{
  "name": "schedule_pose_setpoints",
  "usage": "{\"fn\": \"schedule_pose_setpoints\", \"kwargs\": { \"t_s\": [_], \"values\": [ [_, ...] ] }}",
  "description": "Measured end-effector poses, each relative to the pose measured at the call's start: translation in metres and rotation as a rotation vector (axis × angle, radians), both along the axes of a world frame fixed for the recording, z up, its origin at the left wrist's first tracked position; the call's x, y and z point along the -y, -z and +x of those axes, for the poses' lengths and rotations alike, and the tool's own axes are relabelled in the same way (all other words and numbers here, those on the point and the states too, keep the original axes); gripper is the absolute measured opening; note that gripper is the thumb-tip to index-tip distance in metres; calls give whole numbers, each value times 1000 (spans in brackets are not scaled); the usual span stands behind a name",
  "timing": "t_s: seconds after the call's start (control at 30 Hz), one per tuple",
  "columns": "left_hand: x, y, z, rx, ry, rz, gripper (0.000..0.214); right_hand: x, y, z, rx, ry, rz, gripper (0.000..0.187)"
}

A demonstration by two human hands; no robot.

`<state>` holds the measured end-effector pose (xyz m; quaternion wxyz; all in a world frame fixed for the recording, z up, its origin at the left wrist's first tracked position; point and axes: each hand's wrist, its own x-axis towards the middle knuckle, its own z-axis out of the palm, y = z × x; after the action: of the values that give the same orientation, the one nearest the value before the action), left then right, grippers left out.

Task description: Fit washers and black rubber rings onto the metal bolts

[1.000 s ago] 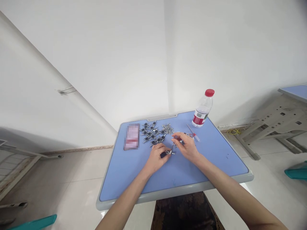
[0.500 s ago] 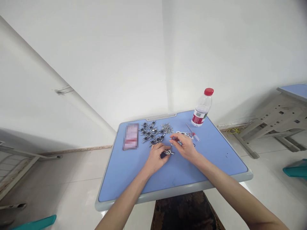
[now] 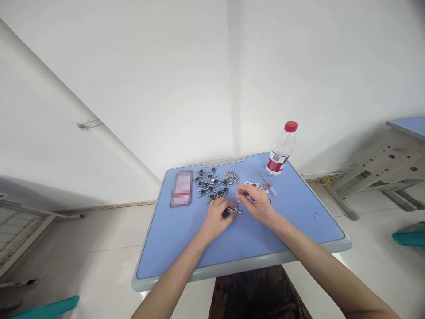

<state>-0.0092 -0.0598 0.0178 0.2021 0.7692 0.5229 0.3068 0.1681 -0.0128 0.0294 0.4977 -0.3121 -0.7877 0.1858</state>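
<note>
Near the middle of the blue desk, my left hand (image 3: 215,217) pinches a small metal fitting (image 3: 235,211) with a short stem pointing right. My right hand (image 3: 257,203) is closed just above it, thumb and fingertips together on what looks like a small screwdriver (image 3: 238,204). Its thin shaft points down at the fitting; the fingers hide most of the handle. Beyond my left hand lie several similar metal fittings with black round centres (image 3: 211,188). A pile of silver screws or pins (image 3: 231,177) sits to their right. Flat perforated metal plates (image 3: 254,184) are partly covered by my right hand.
A phone-like slab with a blurred screen (image 3: 182,188) lies on the desk (image 3: 166,248) at left. Another screwdriver with a red and clear handle (image 3: 269,185) lies at right, before a red-capped water bottle (image 3: 281,148). A white wall (image 3: 192,88) stands behind.
The fitting in my left hand has turned or tilted slightly. My right hand stays over it in nearly the same place, and the whole view has shifted a little.
</note>
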Motion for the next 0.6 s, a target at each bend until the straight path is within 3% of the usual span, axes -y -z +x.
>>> {"fn": "schedule_pose_setpoints", "kwargs": {
  "t_s": [0.4,0.6],
  "values": [
    [0,1,0,-7,1,-5,7,0,3,-1,16,-20,-12,13],
    [-1,1,0,-1,1,-2,5,2,-3,2,143,-110,107,28]
  ]
}}
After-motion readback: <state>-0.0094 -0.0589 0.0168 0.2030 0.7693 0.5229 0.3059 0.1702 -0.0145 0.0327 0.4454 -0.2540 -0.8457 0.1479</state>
